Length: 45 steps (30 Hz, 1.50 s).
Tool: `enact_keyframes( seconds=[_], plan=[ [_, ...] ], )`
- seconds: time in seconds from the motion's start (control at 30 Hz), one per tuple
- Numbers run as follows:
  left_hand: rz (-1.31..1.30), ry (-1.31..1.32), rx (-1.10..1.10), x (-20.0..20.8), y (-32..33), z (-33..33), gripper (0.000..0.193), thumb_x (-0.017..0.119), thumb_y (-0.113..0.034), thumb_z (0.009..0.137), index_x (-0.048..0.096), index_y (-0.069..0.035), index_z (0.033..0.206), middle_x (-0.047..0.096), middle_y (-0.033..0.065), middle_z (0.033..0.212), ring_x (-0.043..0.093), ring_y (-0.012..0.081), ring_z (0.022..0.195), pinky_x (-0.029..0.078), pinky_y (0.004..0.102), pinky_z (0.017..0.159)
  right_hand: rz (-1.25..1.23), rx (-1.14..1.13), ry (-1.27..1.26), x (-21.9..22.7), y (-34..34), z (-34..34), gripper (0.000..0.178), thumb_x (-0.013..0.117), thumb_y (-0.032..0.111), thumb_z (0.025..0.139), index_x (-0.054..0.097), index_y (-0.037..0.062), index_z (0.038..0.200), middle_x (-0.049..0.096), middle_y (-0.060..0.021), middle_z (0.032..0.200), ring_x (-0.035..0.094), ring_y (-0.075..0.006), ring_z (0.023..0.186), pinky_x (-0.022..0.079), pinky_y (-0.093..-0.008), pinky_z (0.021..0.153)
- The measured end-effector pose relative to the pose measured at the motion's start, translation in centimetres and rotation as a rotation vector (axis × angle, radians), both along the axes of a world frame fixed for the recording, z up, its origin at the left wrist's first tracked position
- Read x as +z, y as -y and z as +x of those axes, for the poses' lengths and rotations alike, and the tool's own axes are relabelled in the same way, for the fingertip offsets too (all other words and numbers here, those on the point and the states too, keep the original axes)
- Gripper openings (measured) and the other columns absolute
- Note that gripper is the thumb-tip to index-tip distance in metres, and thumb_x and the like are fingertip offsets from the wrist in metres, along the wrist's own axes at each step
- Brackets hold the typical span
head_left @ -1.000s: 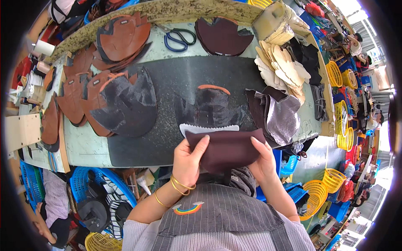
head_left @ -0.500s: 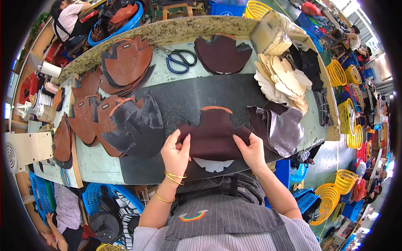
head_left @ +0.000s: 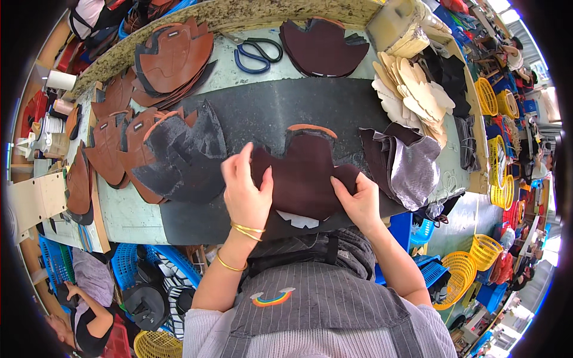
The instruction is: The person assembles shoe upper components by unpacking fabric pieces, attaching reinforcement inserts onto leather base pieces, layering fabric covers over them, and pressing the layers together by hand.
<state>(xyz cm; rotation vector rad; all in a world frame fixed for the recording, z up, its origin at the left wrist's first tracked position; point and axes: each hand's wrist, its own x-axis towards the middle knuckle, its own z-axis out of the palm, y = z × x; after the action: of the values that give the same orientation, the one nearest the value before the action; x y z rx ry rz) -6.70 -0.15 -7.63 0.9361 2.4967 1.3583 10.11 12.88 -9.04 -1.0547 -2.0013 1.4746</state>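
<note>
A dark brown shoe-upper piece [head_left: 304, 173] with an orange curved top edge lies in front of me on the black mat. Its right wing is pinched between the thumb and fingers of my right hand [head_left: 362, 200]. At its left wing, my left hand [head_left: 243, 194] is open, fingers stretched upward and slightly blurred, with the thumb over the piece's edge. A pale, notched piece [head_left: 298, 220] peeks out below the brown one. To the left lies a black-backed upper piece [head_left: 185, 161]; to the right, a stack of dark pieces with shiny grey lining [head_left: 415, 170].
Brown upper pieces [head_left: 173, 59] are stacked at the left. Blue-and-black-handled scissors [head_left: 256, 55] and a dark brown stack [head_left: 322, 51] lie farther back. Cream cut-out pieces [head_left: 412, 95] sit at the right, by the bench's raised rim [head_left: 250, 21]. Thread spools stand far left.
My left hand has loosened from the brown piece, its fingers now stretched up. My right hand keeps its hold. The piece spreads flatter, and the whole view has shifted slightly.
</note>
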Motion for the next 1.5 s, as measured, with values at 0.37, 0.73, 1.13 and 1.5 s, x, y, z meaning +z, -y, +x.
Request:
enact_keyframes(
  seconds=[0.37,0.73,1.13,1.5],
  plan=[
    [-0.160,-0.451,-0.438,0.3,1.0,5.8,0.056,0.069,-0.002,0.064,0.054,0.003,0.117,0.057,0.0180,0.116,0.055,0.0344,0.109,0.042,0.0446,0.097,-0.235,-0.162,0.043,2.9,-0.3,-0.3,0.015,0.062,0.008,0.088,0.052,-0.0009,0.092,0.058,-0.0041,0.064,0.055,-0.0082,0.044,0.043,-0.0235,0.038],
    [-0.209,-0.454,-0.772,2.4,3.8,5.1,0.028,0.071,-0.011,0.074,0.065,-0.001,0.099,0.060,0.0131,0.117,0.052,0.0338,0.118,0.037,0.0517,0.102,0.846,-0.079,0.350,0.4,-0.9,0.8,0.021,0.061,0.016,0.085,0.052,0.0025,0.098,0.060,-0.0151,0.078,0.063,-0.0331,0.060,0.049,-0.0399,0.049],
    [-0.226,-0.590,-0.031,2.1,7.5,-2.9,0.030,0.065,-0.005,0.080,0.059,0.004,0.108,0.062,0.0177,0.111,0.059,0.0335,0.105,0.047,0.0391,0.092,0.968,0.841,0.216,2.4,3.4,-4.6,0.076,0.055,0.053,0.082,0.043,-0.0007,0.134,0.041,-0.0156,0.141,0.034,-0.0306,0.133,0.022,-0.0465,0.111],
    [0.007,-0.491,-0.050,6.8,5.4,-4.1,0.033,0.052,0.006,0.083,0.056,0.005,0.116,0.062,0.0216,0.111,0.062,0.0363,0.100,0.052,0.0393,0.085,0.966,0.819,0.154,2.1,2.8,-5.3,0.060,0.058,0.048,0.085,0.050,0.0107,0.131,0.042,-0.0160,0.140,0.036,-0.0323,0.132,0.025,-0.0476,0.110]
  ],
)
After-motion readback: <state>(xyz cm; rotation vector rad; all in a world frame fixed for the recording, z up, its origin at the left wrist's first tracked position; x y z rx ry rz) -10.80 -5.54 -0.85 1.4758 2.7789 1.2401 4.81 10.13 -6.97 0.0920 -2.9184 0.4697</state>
